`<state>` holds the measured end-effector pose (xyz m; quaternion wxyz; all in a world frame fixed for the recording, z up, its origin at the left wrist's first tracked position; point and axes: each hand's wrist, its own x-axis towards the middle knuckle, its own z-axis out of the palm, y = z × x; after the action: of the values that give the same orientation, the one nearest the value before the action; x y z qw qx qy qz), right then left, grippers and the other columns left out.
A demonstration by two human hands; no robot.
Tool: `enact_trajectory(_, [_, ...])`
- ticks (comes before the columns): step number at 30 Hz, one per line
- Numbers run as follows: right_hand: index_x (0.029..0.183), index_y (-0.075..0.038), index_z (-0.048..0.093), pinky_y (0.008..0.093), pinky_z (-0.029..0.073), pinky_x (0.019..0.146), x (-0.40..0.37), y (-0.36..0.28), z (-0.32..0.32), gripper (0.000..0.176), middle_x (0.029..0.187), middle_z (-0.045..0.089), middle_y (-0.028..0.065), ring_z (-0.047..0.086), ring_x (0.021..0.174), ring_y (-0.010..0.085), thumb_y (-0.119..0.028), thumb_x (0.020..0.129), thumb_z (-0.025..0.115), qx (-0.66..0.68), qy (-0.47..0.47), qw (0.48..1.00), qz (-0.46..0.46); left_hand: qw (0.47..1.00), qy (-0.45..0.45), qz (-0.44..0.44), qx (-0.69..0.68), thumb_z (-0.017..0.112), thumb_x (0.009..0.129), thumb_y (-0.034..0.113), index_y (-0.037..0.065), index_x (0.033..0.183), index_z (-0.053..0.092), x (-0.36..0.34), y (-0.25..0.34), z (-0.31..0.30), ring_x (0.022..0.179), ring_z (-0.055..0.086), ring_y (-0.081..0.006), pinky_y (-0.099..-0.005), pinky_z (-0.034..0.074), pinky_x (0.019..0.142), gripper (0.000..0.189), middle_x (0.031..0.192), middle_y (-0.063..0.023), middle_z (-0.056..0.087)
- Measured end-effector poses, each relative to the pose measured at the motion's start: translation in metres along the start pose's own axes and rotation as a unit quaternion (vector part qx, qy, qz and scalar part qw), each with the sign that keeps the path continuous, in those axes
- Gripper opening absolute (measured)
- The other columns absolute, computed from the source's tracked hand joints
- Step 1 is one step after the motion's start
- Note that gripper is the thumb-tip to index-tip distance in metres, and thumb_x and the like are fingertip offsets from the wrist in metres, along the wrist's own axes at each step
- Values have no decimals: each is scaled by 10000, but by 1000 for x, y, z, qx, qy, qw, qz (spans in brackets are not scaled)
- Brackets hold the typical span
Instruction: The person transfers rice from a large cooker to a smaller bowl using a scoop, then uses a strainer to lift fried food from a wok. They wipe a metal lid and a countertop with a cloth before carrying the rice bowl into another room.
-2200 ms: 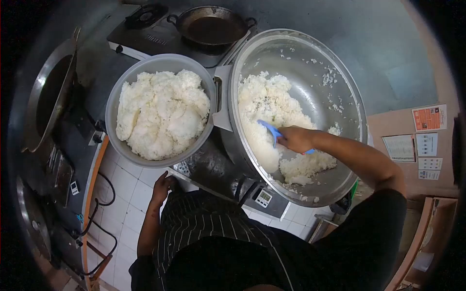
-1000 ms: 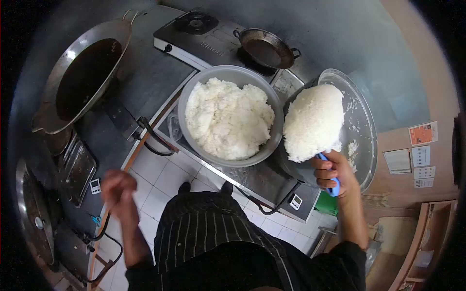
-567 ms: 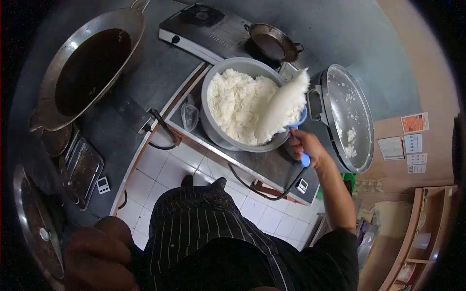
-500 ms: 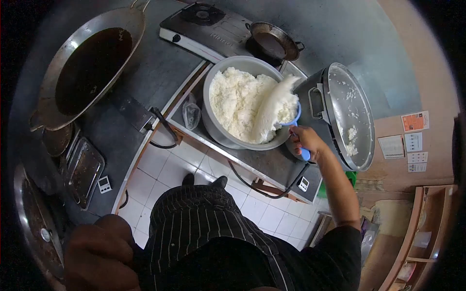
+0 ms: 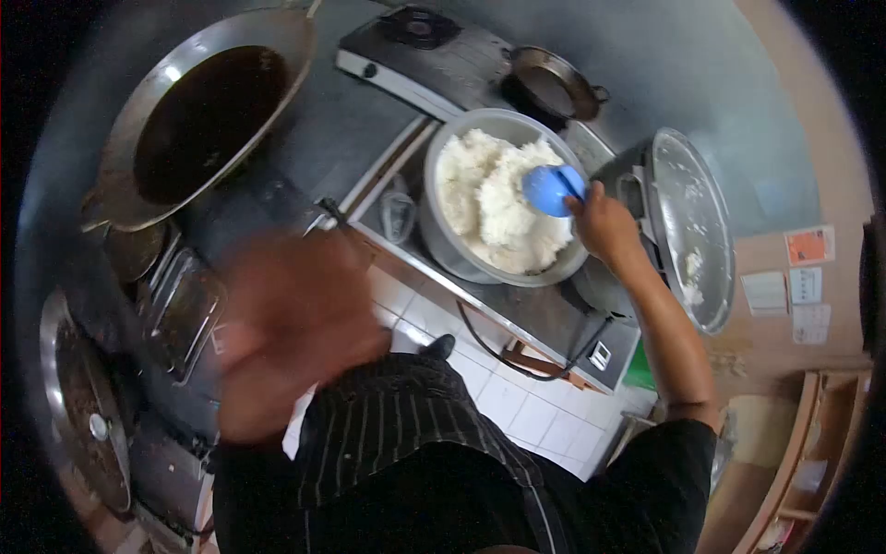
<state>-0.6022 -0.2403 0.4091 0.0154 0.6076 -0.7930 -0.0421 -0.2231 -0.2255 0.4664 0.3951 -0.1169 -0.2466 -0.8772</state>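
Note:
My right hand (image 5: 604, 223) grips a blue rice scoop (image 5: 552, 188), its emptied bowl turned over the white rice (image 5: 498, 208) piled in a grey round bowl (image 5: 449, 257). To the right stands a large steel rice cooker pot (image 5: 692, 222), tilted toward me, with bits of rice stuck to its inside. My left hand (image 5: 291, 328) is close to the camera and badly blurred, raised in front of my striped apron; whether it holds anything I cannot make out.
A big dark wok (image 5: 198, 111) sits at the upper left. A gas stove (image 5: 420, 46) with a small black pan (image 5: 552, 90) stands behind the bowl. A metal tray (image 5: 180, 314) and a lid (image 5: 88, 415) lie at the left. White floor tiles (image 5: 517, 411) show below.
The scoop's load of rice has dropped into the grey bowl and the scoop is now empty. My left hand has swung up from the lower left toward the centre.

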Motion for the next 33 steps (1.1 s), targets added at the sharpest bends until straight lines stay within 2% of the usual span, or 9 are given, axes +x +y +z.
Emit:
enact_trajectory(1, [976,28,426,497,424,570,-4,2,1,456,690,569,249,557,651,418,-415,869,417,-8,31,999,-31,959,-25,-40,278,527,795,138,76,881,534,25,-14,-12,753,482,-125,-247,397,658,106,778,-41,475])
enact_trajectory(4, [985,-30,437,492,434,595,-1,-13,-4,451,746,594,233,577,703,409,-455,836,463,23,41,999,7,972,-144,-188,3,557,762,171,67,1026,494,58,-91,-5,875,474,-98,-228,397,719,291,970,-32,509])
enact_trajectory(6, [956,-41,441,496,431,613,5,-23,-7,418,748,593,240,577,732,415,-439,835,480,-2,-9,999,34,916,-316,-213,-122,575,738,106,46,1045,487,79,-118,29,858,501,-109,-255,432,662,325,993,-49,515])
enact_trajectory(7, [942,-32,446,498,436,628,2,-28,-10,405,748,591,242,578,740,416,-422,838,484,5,-30,999,28,887,-360,-216,-190,575,738,105,28,1034,477,82,-136,49,831,511,-134,-267,441,629,322,985,-54,509])
enact_trajectory(8, [944,-22,457,494,440,640,5,-31,-8,404,747,590,243,578,745,414,-411,838,487,9,-36,999,30,860,-381,-235,-245,578,807,223,77,1174,431,84,-135,70,882,496,-288,-394,422,722,421,1104,-142,467])
enact_trajectory(15, [904,23,541,467,450,691,17,-34,9,410,782,593,251,577,797,403,-376,811,541,54,-62,996,40,819,-368,-232,-375,580,806,225,77,1165,441,99,-161,101,888,494,-287,-392,421,725,413,1101,-141,468])
enact_trajectory(24, [897,-50,655,387,467,764,86,-55,40,437,983,608,160,593,913,312,-454,740,603,7,-169,977,129,824,-359,-259,-354,583,806,227,76,1155,454,92,-155,98,895,491,-285,-389,418,730,402,1097,-141,469])
enact_trajectory(28, [885,-33,646,397,468,749,72,-52,9,450,919,622,163,598,887,313,-457,741,598,-48,-148,987,47,826,-360,-263,-346,585,805,229,76,1150,459,82,-152,97,899,490,-284,-388,417,732,397,1095,-141,470])
enact_trajectory(33, [892,-43,636,408,483,710,60,-41,-53,410,903,624,165,614,851,300,-428,761,586,-27,-111,992,55,828,-357,-256,-349,587,805,230,75,1144,466,81,-147,95,903,488,-283,-387,416,735,392,1093,-141,471])
